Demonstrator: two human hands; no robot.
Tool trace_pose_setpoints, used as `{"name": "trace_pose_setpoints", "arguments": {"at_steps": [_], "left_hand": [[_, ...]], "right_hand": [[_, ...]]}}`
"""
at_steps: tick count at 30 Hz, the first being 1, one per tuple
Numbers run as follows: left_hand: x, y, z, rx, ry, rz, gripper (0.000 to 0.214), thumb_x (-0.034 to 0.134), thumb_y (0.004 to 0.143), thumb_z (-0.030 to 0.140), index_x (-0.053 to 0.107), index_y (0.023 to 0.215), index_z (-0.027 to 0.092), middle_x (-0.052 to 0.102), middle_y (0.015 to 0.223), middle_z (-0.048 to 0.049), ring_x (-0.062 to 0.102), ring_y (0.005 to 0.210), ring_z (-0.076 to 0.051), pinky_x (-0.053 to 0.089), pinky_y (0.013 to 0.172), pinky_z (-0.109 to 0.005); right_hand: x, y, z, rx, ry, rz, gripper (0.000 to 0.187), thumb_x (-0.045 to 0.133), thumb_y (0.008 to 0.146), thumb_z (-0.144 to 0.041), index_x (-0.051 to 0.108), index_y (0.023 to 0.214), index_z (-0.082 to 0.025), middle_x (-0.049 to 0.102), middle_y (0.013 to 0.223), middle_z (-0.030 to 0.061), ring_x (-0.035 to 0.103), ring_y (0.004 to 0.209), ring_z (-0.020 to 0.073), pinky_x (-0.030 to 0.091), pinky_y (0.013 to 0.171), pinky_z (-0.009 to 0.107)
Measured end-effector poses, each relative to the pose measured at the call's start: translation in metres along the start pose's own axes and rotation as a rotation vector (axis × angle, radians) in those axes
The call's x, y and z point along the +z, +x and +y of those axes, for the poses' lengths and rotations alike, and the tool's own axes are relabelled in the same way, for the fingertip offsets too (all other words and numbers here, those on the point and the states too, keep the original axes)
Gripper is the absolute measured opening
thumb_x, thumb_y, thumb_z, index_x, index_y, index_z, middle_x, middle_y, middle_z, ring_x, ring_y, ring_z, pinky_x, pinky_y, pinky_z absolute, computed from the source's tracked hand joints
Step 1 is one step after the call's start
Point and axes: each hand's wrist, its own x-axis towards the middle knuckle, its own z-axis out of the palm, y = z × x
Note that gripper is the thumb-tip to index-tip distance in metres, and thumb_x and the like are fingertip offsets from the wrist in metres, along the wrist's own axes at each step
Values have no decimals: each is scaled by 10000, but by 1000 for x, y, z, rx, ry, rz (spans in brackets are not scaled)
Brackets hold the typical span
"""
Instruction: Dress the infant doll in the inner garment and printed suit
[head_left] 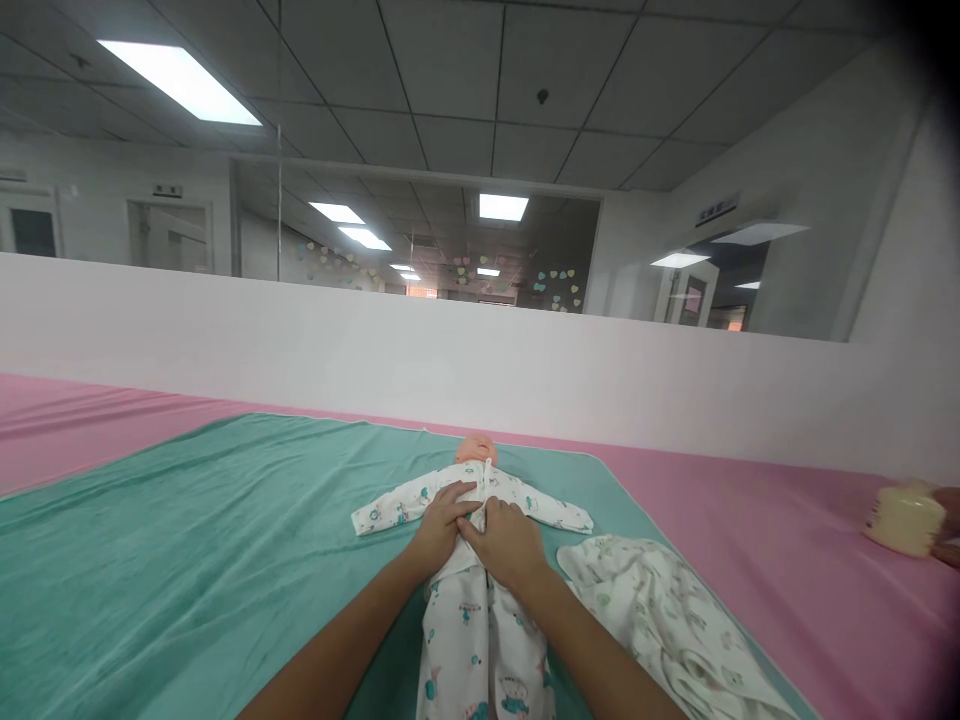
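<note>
A baby doll [478, 449] lies on its back with its head away from me. It wears a white printed baby top [420, 497], sleeves spread to both sides, and white printed baby trousers [457, 640]. My left hand [442, 525] rests on the front of the top, its fingers stretched out and somewhat apart. Beside it, touching near the centre line, my right hand [510, 540] has its fingers bent and closed on the top's front edge. The fabric beneath both hands is partly hidden, and no fastener can be made out there.
A green sheet [225, 540] lies under the doll, over a pink cover [750, 510]. Crumpled white printed cloth [660, 610] sits right of the doll. At the far right, another person's hand [951, 520] touches a pale yellow container [906, 518]. A white wall [375, 350] with glass above stands behind.
</note>
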Motion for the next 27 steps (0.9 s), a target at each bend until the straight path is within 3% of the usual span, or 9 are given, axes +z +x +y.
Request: {"name": "trace_pose_setpoints", "arguments": {"at_steps": [6, 10, 21, 27], "left_hand": [[-5, 1, 2, -47, -36, -71, 340, 407, 887, 220, 644, 1116, 303, 495, 1335, -35, 360, 1270, -227, 268, 1073, -470], [-6, 2, 8, -90, -22, -84, 354, 381, 902, 226, 631, 1139, 307, 487, 1343, -33, 340, 1288, -223, 254, 1084, -470], [-3, 0, 5, -47, -19, -1, 342, 399, 867, 148, 661, 1049, 270, 543, 1282, -31, 398, 1235, -199, 313, 1062, -454], [-7, 3, 21, -76, 34, -24, 364, 377, 830, 84, 666, 986, 243, 548, 1259, -40, 423, 1204, -193, 332, 1043, -435]], "right_hand": [[-1, -2, -11, 38, -69, -21, 274, 462, 789, -386, 570, 886, -153, 639, 854, 109, 575, 834, 263, 341, 644, 316], [-3, -5, -10, -35, -79, -7, 221, 404, 824, -278, 585, 865, -158, 644, 837, 92, 586, 790, 219, 327, 640, 295], [-4, -8, 3, -205, -11, -7, 255, 431, 825, -237, 583, 629, -177, 632, 669, 22, 496, 604, 121, 197, 564, 271], [0, -5, 6, -221, 14, -17, 248, 423, 814, -212, 579, 626, -172, 630, 656, 19, 475, 584, 116, 163, 558, 275]]}}
